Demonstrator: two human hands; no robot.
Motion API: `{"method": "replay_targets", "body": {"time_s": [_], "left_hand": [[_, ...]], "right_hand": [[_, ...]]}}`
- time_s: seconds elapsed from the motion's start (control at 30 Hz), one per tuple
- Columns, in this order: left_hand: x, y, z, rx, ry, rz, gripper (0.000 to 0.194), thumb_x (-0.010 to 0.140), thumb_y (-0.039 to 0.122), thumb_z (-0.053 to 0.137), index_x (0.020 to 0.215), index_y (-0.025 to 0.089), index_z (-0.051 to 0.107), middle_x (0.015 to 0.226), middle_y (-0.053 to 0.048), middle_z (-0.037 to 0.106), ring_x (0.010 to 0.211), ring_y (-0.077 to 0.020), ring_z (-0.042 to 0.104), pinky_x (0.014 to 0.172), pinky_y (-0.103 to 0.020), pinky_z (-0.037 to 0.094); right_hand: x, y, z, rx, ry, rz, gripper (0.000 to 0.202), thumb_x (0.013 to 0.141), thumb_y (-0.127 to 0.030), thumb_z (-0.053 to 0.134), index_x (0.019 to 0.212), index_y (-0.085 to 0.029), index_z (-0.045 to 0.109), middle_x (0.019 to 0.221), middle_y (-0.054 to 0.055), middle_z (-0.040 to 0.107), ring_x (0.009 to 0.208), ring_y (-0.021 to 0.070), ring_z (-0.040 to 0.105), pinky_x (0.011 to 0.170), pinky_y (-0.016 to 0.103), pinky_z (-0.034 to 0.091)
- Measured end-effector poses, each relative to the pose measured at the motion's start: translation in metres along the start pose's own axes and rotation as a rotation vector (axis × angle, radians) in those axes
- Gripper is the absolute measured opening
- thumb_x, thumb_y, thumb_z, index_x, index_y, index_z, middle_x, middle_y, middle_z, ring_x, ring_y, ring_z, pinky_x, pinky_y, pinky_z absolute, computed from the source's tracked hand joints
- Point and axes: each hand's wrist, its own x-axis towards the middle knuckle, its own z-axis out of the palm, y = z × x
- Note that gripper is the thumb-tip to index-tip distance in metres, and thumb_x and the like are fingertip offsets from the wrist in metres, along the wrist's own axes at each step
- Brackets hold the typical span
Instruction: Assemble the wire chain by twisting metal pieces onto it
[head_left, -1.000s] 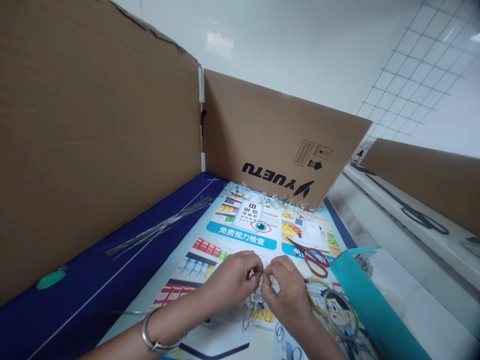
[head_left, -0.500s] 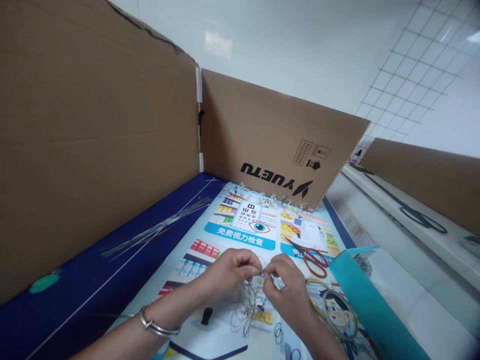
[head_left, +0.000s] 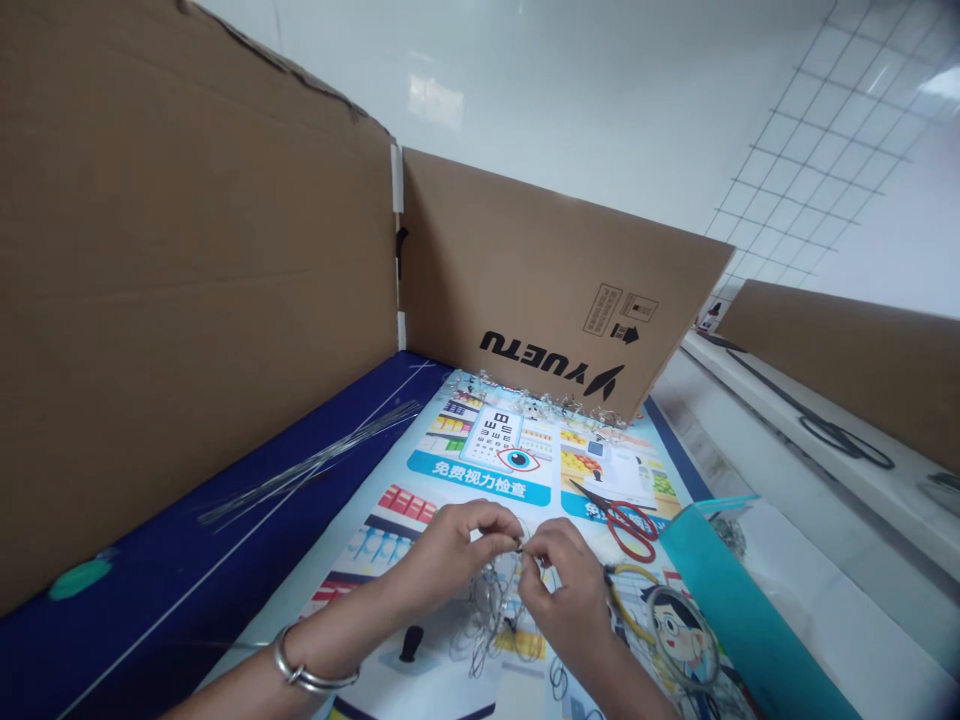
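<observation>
My left hand (head_left: 466,548) and my right hand (head_left: 564,572) meet fingertip to fingertip over the printed sheet. Each is closed in a pinch on thin wire, and the exact spot they grip is too small to make out. A loose tangle of wire loops (head_left: 486,612) hangs or lies just below the fingers; I cannot tell whether it touches the sheet. Red-handled scissors (head_left: 631,530) lie beyond my right hand. Beside my right wrist are a yellow-handled tool (head_left: 628,612), partly hidden, and a round clear ring-shaped item (head_left: 684,640).
A bundle of straight wires (head_left: 307,466) lies on the blue surface at left. Small twisted wire pieces (head_left: 551,405) line the foot of the cardboard panel (head_left: 555,270). Another tall cardboard panel (head_left: 195,270) stands at left. A teal-edged box (head_left: 750,610) sits at right, with coiled wire (head_left: 729,535) inside.
Both hands stay pinched together, with the fingertips slightly shifted left and the right hand turned a little. The whole view has moved slightly. Other things lie as before.
</observation>
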Motion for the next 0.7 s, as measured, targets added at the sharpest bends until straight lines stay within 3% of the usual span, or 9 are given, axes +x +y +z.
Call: {"method": "replay_targets", "body": {"time_s": [0.27, 0.43, 0.7], "left_hand": [[0.0, 0.0, -0.002, 0.013, -0.085, 0.01, 0.01, 0.078, 0.017, 0.05, 0.078, 0.017, 0.061, 0.076, 0.001, 0.061, 0.073, -0.0126, 0.054, 0.069, -0.023, 0.042], [0.001, -0.003, -0.003, -0.042, -0.145, 0.036, 0.008, 0.078, 0.017, 0.052, 0.076, 0.016, 0.06, 0.081, 0.0, 0.06, 0.08, -0.0132, 0.054, 0.075, -0.023, 0.041], [0.001, -0.001, -0.005, -0.126, -0.195, -0.072, 0.007, 0.076, 0.021, 0.057, 0.073, 0.015, 0.06, 0.074, 0.0, 0.059, 0.072, -0.0124, 0.051, 0.07, -0.024, 0.041]], "right_hand": [[-0.008, 0.002, 0.009, 0.006, 0.045, 0.003, 0.015, 0.075, -0.006, 0.042, 0.071, -0.019, 0.048, 0.068, 0.001, 0.049, 0.06, 0.0118, 0.047, 0.055, 0.024, 0.04], [-0.015, 0.009, 0.012, -0.069, 0.076, 0.056, 0.013, 0.077, -0.009, 0.044, 0.074, -0.02, 0.051, 0.062, -0.002, 0.05, 0.053, 0.0106, 0.047, 0.053, 0.023, 0.039], [-0.016, 0.008, 0.013, -0.025, 0.054, 0.063, 0.013, 0.08, -0.011, 0.045, 0.08, -0.02, 0.055, 0.065, -0.001, 0.054, 0.057, 0.011, 0.05, 0.055, 0.023, 0.04]]}}
